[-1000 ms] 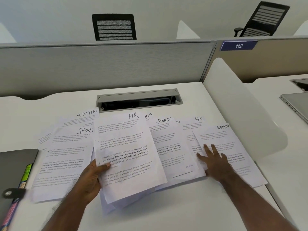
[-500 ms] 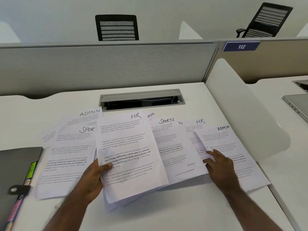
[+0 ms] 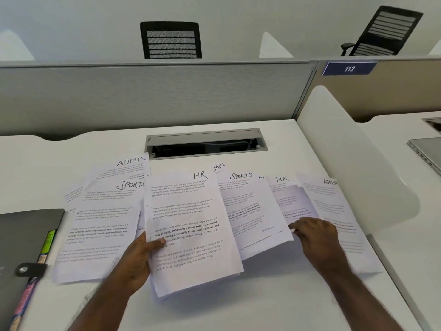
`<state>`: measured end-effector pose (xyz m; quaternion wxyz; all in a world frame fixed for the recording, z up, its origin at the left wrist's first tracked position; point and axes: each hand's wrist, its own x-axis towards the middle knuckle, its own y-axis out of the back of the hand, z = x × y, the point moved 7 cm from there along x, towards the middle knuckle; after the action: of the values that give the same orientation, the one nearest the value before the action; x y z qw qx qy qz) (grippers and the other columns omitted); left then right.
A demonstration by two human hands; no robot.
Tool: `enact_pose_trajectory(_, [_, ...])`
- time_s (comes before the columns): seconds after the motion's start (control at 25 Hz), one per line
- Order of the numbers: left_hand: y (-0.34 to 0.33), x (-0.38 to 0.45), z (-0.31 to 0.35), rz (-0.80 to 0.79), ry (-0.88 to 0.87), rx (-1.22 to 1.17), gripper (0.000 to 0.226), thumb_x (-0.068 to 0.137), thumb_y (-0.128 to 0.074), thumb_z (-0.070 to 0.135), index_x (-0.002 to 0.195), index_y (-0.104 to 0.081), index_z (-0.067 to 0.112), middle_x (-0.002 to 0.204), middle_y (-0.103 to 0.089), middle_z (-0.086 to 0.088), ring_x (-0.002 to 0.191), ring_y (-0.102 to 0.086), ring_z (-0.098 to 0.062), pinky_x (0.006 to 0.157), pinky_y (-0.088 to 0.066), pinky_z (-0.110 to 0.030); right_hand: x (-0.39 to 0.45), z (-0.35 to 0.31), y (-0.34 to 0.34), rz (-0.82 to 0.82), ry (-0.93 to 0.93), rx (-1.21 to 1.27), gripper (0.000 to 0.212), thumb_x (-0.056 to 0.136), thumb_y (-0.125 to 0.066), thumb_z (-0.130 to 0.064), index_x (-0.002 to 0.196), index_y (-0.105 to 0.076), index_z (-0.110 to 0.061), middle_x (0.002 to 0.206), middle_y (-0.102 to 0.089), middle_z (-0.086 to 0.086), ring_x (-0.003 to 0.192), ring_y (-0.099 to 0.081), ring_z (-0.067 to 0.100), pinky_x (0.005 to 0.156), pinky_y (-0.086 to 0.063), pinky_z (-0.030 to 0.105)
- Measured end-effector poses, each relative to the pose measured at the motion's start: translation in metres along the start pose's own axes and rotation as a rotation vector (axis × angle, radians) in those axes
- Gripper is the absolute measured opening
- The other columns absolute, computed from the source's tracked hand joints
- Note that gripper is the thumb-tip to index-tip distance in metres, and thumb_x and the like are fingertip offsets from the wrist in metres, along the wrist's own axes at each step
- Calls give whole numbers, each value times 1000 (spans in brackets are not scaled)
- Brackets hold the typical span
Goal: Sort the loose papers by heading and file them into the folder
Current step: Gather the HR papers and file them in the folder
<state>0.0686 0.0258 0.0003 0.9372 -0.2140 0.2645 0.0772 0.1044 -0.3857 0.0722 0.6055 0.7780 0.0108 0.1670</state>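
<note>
Left hand [image 3: 139, 255]: at 7 o'clock of the paper spread, thumb curled over the left edge of a small stack, fingers hidden beneath; grips it, raised off the desk and tilted. Top sheet of that stack: HR page [image 3: 188, 231], heading upper right, four printed paragraphs

Right hand [image 3: 315, 237]: at 4 o'clock, fingers curled, tips pinching the lower left edge of the second HR sheet [image 3: 292, 199], whose upper corner curls up off the sheets below

Between the hands: SPORTS sheet [image 3: 250, 211], stamped "RECEIVED" near its foot, partly under the held stack and overlapping the pinched sheet; a page showing only "MIN" [image 3: 219, 167] pokes out behind it at 12 o'clock

Right of the right hand: ADMIN sheet [image 3: 334, 211], flat, running under the wrist toward 5 o'clock

Left of the left hand: second SPORTS sheet [image 3: 100, 230], flat; behind it at 11 o'clock, a second ADMIN sheet [image 3: 126, 167]; further page corners show at its left, headings hidden

Folder [image 3: 21, 247]: dark grey, at 9 o'clock on the desk's left edge, snap tab and coloured index tabs along its right side; touches the left SPORTS sheet's corner

Desk [image 3: 274, 302]: white; cable tray [image 3: 206, 143] open at 12 o'clock; grey partition [image 3: 148, 96] behind, plate "112" [image 3: 349, 68] at 1 o'clock; two black chairs beyond; laptop [image 3: 427, 151] on the neighbouring desk at 3 o'clock
</note>
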Motion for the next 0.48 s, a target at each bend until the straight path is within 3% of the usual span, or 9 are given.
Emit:
enact_pose_trajectory(0.16, [5, 2, -4, 7, 34, -2, 60, 86, -56, -9, 138, -54, 20, 124, -69, -14, 110, -67, -37, 85, -58, -53, 1, 7, 11, 72, -97, 233, 23, 87, -63, 3, 93, -74, -17, 91, -73, -7, 85, -69, 15, 76, -53, 34])
enact_pose_trajectory(0.24, [9, 3, -8, 24, 60, 1, 48, 87, -56, -8, 125, -64, 19, 122, -70, -15, 110, -67, -38, 90, -55, -53, -1, 18, 13, 103, -204, 347, 28, 87, -62, 9, 95, -73, -16, 94, -70, -6, 91, -64, 8, 87, -46, 16])
enact_pose_trajectory(0.32, [10, 4, -10, 26, 71, 5, 44, 86, -57, -8, 119, -67, 20, 122, -70, -15, 111, -66, -40, 97, -50, -57, -6, 26, 14, 96, -282, 415, 31, 88, -60, 10, 97, -71, -17, 96, -69, -4, 94, -59, 5, 86, -38, 1])
enact_pose_trajectory(0.48, [11, 7, -11, 25, 72, 15, 46, 84, -59, -7, 123, -64, 17, 123, -70, -16, 109, -67, -40, 94, -52, -57, -14, 43, 18, 43, -436, 586, 31, 93, -58, 1, 98, -67, -28, 102, -71, -6, 98, -61, 8, 83, -37, -3])
